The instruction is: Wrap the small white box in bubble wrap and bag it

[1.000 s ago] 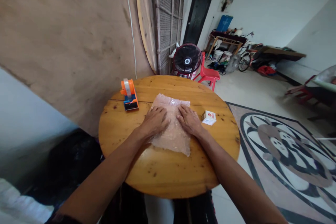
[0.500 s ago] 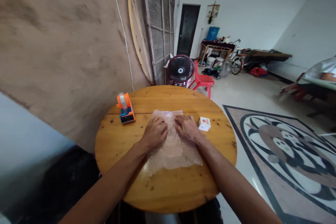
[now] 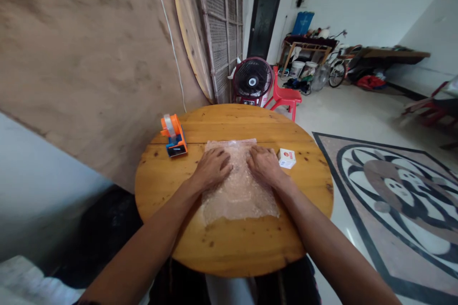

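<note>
A sheet of clear bubble wrap (image 3: 239, 198) lies spread out on the round wooden table (image 3: 214, 248). My left hand (image 3: 213, 167) rests palm down on its left side, fingers stretched forward and a little bent. On the right side of the sheet my right hand (image 3: 265, 166) also lies palm down, fingers loosely curved. Neither hand grips anything I can see. Just right of my right hand stands a small white box (image 3: 286, 157) with a red mark. An orange and blue tape dispenser (image 3: 173, 136) with a roll of clear tape sits at the table's left.
Beyond the table's far edge stand a dark red fan (image 3: 252, 78) and a red plastic chair (image 3: 285, 95). A brown board (image 3: 89, 47) leans along the left wall. A black bundle (image 3: 103, 228) lies low on the left.
My hands have moved slightly apart across the bubble wrap, which looks flatter and wider at its far edge. The camera view has shifted a little; the box and tape dispenser stay put.
</note>
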`<state>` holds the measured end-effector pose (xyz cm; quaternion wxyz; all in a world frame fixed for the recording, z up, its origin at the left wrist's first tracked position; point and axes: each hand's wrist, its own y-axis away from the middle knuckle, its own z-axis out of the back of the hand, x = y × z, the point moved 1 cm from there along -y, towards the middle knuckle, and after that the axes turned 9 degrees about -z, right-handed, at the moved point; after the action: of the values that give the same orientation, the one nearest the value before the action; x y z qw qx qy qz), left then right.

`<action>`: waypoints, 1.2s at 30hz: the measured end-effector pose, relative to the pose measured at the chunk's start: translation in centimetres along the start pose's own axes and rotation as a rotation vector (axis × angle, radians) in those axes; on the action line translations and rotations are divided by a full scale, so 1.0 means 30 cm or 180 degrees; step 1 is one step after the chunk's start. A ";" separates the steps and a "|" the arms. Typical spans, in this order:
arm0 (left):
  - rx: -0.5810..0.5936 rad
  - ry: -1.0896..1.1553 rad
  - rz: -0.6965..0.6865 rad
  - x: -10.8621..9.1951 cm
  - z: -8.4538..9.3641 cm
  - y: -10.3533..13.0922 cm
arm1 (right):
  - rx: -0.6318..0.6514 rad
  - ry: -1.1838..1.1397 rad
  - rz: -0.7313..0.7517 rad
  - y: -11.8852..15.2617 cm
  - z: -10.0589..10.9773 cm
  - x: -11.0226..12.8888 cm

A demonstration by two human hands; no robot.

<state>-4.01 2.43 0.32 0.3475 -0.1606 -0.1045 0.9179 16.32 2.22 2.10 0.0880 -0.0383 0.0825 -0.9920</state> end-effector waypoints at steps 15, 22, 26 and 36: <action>0.0076 -0.0213 -0.0198 0.010 -0.006 -0.006 | -0.0386 -0.0061 0.0826 0.052 -0.002 0.058; -0.0142 -0.0228 -0.0159 -0.001 -0.005 -0.002 | -0.0158 -0.0117 0.0439 0.049 -0.034 0.046; -0.0248 -0.0178 -0.0318 -0.033 0.004 -0.002 | -0.0148 -0.0081 0.0371 0.052 -0.026 0.054; 0.0115 -0.0137 -0.0234 -0.050 0.004 -0.004 | -0.0033 0.0073 0.0201 0.045 -0.010 0.051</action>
<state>-2.93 1.51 0.80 0.3815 -0.1306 -0.1011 0.9095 15.01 0.69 1.66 0.1181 -0.0247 0.0897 -0.9886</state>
